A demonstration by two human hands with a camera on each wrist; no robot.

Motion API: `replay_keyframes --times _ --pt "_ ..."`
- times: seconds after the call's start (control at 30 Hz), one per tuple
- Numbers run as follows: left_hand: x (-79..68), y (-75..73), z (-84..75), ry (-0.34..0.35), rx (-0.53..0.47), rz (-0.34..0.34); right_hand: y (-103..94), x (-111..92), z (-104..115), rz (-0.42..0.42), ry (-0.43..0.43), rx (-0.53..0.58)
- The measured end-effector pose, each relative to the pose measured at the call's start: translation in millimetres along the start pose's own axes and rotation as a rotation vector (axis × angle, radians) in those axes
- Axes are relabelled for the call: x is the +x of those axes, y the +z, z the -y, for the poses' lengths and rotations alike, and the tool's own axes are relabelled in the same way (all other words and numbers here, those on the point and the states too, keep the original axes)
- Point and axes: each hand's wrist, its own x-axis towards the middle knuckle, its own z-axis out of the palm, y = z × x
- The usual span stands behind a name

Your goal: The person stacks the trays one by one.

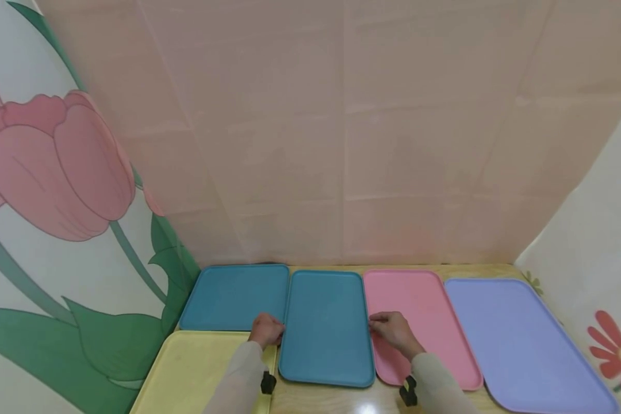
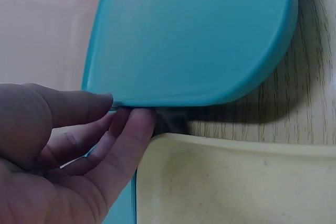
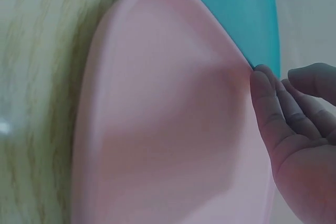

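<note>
A teal tray [image 1: 326,328] lies upright in the middle of the row, with a hand at each long side. My left hand [image 1: 267,330] pinches its left rim, thumb [image 2: 94,106] on the rim and fingers curled under the edge. At the opposite rim my right hand [image 1: 393,330] holds on, its fingertips [image 3: 261,80] in the narrow gap beside the pink tray [image 1: 419,322] and its thumb over the teal side. The left hand also hangs over the corner of a yellow tray [image 1: 202,368].
A second teal tray [image 1: 238,296] lies sideways at the back left, behind the yellow one. At the right lies a lavender tray [image 1: 528,345]. A wooden tabletop [image 1: 315,399] shows along the front. Pinkish sheeting [image 1: 341,144] rises behind the table, with flower-printed cloth at both sides.
</note>
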Motion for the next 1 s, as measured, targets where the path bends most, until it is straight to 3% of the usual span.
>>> replay_keyframes --times 0.23,0.47,0.7,1.0 --pt "-1.1 0.8 -0.8 -0.031 -0.040 0.010 1.3 -2.0 0.9 0.000 -0.010 0.014" --pt "-1.4 3.8 -1.7 -0.035 -0.048 -0.023 2.8 -1.0 1.5 -0.001 -0.008 -0.035" --pt "-0.6 3.3 1.2 0.002 -0.029 -0.015 4.6 1.4 3.9 0.005 -0.009 -0.063" --pt "-3.6 -2.0 0.9 -0.007 0.029 -0.036 5.4 1.4 5.3 0.004 -0.019 -0.088"
